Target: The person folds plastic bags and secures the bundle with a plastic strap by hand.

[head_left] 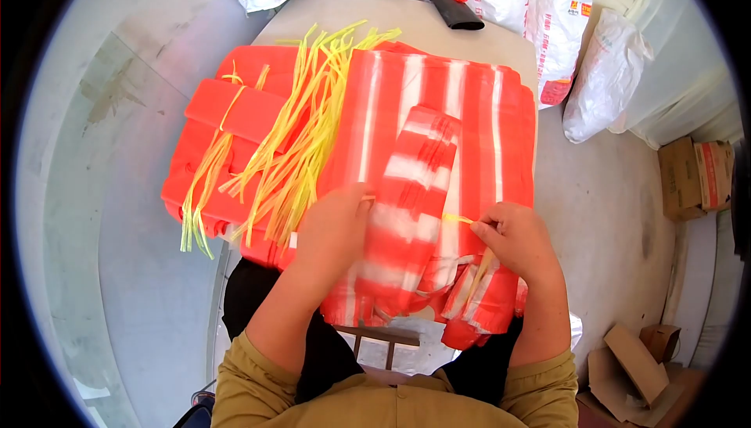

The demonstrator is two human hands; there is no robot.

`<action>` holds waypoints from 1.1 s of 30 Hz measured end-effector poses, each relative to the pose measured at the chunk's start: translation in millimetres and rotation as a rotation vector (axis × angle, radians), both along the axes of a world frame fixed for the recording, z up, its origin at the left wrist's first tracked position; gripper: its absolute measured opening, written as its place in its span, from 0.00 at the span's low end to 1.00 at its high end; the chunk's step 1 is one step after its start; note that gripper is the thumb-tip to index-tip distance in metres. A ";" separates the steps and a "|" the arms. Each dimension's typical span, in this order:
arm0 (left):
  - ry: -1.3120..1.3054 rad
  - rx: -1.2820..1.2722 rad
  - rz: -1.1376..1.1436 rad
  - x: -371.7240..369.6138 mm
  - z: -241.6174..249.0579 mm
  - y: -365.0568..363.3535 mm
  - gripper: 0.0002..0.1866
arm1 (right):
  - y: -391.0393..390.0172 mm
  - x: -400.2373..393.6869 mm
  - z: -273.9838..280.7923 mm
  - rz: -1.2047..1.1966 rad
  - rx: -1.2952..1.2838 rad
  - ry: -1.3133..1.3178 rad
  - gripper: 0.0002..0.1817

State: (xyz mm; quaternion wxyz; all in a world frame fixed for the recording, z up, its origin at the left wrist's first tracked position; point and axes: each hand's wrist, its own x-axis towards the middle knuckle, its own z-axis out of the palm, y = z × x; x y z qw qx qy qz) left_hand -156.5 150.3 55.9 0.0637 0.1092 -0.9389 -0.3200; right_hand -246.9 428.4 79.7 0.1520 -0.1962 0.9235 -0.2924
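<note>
My left hand (pixel 338 221) is closed on the left edge of a folded bundle of red-and-white striped plastic bags (pixel 418 193); some of its fingers are hidden behind the bundle. Between the thumb and forefinger of my right hand (pixel 512 236) is the end of a thin yellow plastic strip (pixel 455 217), which runs to the bundle's right side. Beneath both hands spreads a stack of striped plastic bags (pixel 476 138). Another striped bundle (pixel 481 299) hangs by my right wrist. A loose bunch of yellow strips (pixel 309 119) lies to the left of the stack.
Solid red bundles (pixel 192 162), one tied with yellow strip, cover the left side of the table (pixel 313 12). White printed sacks (pixel 559 25) and a black tube-like item (pixel 454 9) sit at the back. Cardboard boxes (pixel 682 178) stand at the right.
</note>
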 end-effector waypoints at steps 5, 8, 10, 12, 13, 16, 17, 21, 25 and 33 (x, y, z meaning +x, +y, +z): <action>0.202 -0.330 -0.073 -3.7 -4.1 -10.2 0.06 | -0.7 -5.5 -10.5 -0.001 -0.208 -0.155 0.14; 0.059 -0.171 -0.015 -10.7 10.6 -6.8 0.05 | -4.1 -6.7 -27.4 -0.037 -0.641 -0.457 0.16; -0.052 0.150 0.039 -11.4 11.7 -6.3 0.06 | -15.4 -0.7 -12.9 -0.224 -0.790 -0.682 0.17; -0.080 0.592 0.073 -9.4 -0.9 -10.1 0.09 | -18.6 0.1 -19.1 -0.313 -0.978 -0.795 0.17; -0.059 0.709 0.043 -9.4 -3.1 -10.7 0.10 | -19.6 -1.5 -37.6 -0.306 -1.095 -0.795 0.18; -0.042 1.061 -0.006 -9.8 -1.7 -11.0 0.13 | -20.9 -5.7 -48.5 -0.231 -1.334 -0.850 0.19; -0.069 1.179 0.007 -8.9 5.6 -10.7 0.14 | -22.7 -6.8 -47.4 -0.196 -1.395 -0.878 0.19; -0.067 1.065 -0.135 -3.6 3.1 -9.4 0.14 | -32.3 -1.8 -39.6 -0.218 -1.136 -0.622 0.12; -0.074 0.699 -0.211 1.3 4.1 -9.2 0.10 | -47.2 10.3 -34.0 -0.144 -0.885 -0.300 0.10; 0.264 0.678 -0.307 -5.1 -7.2 9.9 0.05 | -65.4 20.4 -44.4 0.041 -0.668 0.176 0.10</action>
